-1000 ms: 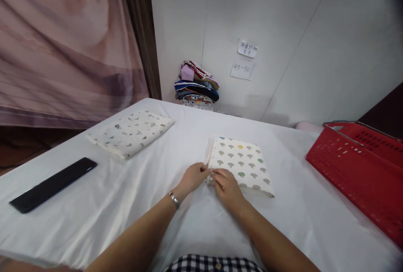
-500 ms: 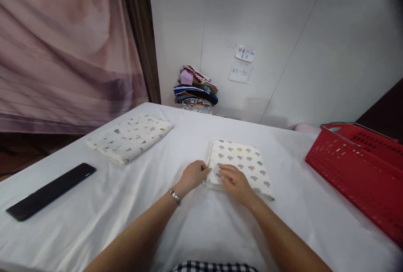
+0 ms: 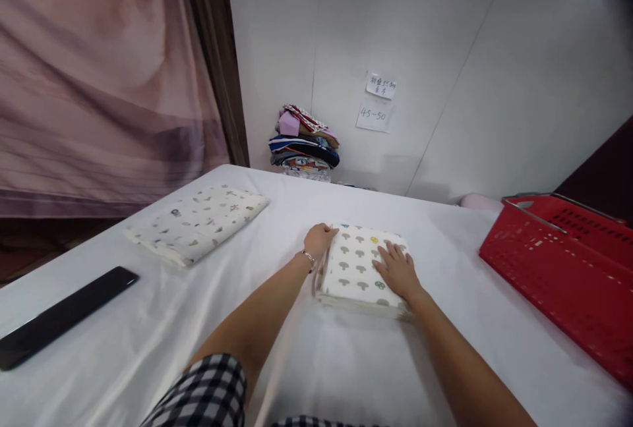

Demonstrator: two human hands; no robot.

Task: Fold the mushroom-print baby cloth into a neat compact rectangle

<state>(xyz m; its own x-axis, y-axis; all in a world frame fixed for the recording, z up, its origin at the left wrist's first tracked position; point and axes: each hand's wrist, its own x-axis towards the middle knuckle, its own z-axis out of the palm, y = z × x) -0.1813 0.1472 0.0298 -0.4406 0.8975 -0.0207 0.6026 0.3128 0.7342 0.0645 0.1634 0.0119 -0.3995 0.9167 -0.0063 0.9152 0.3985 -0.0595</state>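
Note:
A white cloth with a mushroom print [image 3: 353, 259], folded into a thick rectangle, lies on the table before me. At its far left corner my left hand [image 3: 319, 240] is closed, thumb and fingers pinching the edge. My right hand [image 3: 399, 271] rests flat on the right part of the cloth, fingers spread. Some of the print is hidden under that hand. Further left is a second folded white cloth [image 3: 198, 223] with small scattered motifs, which neither hand touches.
A long black flat object [image 3: 64, 315] lies on the white-covered table [image 3: 208, 321] at left. To the right stands a red plastic basket [image 3: 554, 288]. Behind the table's far edge rises a stack of folded fabrics [image 3: 304, 143], near two paper notes [image 3: 374, 115] on the wall.
My left hand has moved up the cloth's left side to the far corner. My right hand has shifted right and now lies flat. The cloth sits slightly turned and squarer.

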